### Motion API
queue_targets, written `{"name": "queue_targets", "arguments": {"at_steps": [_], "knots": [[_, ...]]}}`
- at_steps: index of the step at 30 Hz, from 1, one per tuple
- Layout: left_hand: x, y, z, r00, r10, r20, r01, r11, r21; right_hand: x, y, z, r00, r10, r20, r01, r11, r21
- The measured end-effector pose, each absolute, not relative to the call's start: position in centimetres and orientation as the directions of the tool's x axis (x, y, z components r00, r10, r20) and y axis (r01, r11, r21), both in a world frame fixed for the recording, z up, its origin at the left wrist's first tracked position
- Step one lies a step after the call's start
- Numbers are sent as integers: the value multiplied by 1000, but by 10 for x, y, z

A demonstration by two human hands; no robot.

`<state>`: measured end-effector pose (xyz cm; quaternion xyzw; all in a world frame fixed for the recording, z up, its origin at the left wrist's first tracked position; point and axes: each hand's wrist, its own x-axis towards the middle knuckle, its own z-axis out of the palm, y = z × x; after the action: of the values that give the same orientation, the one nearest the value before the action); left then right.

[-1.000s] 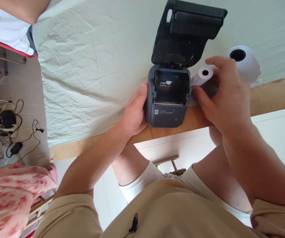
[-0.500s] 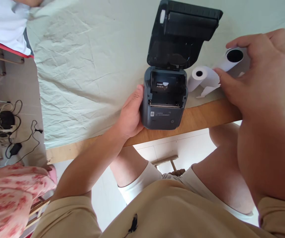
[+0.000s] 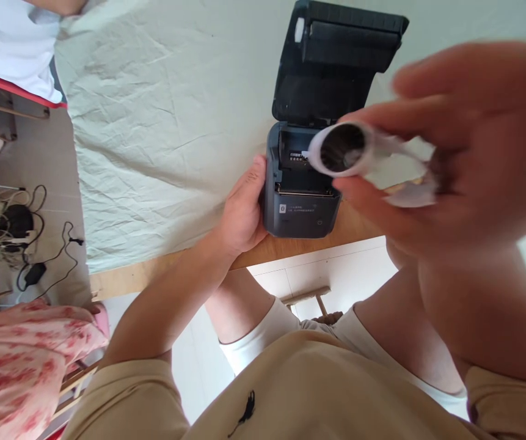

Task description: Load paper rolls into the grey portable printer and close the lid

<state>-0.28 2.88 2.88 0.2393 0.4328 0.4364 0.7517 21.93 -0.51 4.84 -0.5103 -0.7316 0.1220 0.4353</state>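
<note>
A dark grey portable label printer [image 3: 303, 214] sits at the table edge, its lid [image 3: 322, 91] swung up and its paper bay exposed. My left hand [image 3: 244, 211] grips the printer's left side, thumb on the near upper edge. Between the thumb and fingers of my right hand [image 3: 464, 140] is a white paper roll [image 3: 367, 146] with a wide dark core. It hovers over the right part of the bay, blurred by motion, its loose paper tail [image 3: 412, 192] curling under the palm. The small-core roll is hidden behind this hand.
A wrinkled pale green cloth [image 3: 166, 122] covers the table, leaving a wooden front edge [image 3: 134, 278] bare. Cables and a black adapter [image 3: 35, 276] lie on the left. Pink floral fabric [image 3: 24, 360] is at lower left. Another person's arm [image 3: 61, 5] shows at top left.
My right hand has picked up the wide-core paper roll and carried it left, over the printer's bay. My left hand and the printer have stayed in place.
</note>
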Motion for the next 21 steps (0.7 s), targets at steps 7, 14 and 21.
{"name": "queue_targets", "arguments": {"at_steps": [7,14,21], "knots": [[-3,26,29,252,868,-428,-432,497,753,189,17,35,-270,640,720,793,572,-210],[-4,27,27,302,840,-450,-428,542,723,184,1,38,-226,628,745,718,624,-309],[-2,20,36,286,916,-283,-481,392,784,188,-12,27,-334,680,652,580,694,-427]]}}
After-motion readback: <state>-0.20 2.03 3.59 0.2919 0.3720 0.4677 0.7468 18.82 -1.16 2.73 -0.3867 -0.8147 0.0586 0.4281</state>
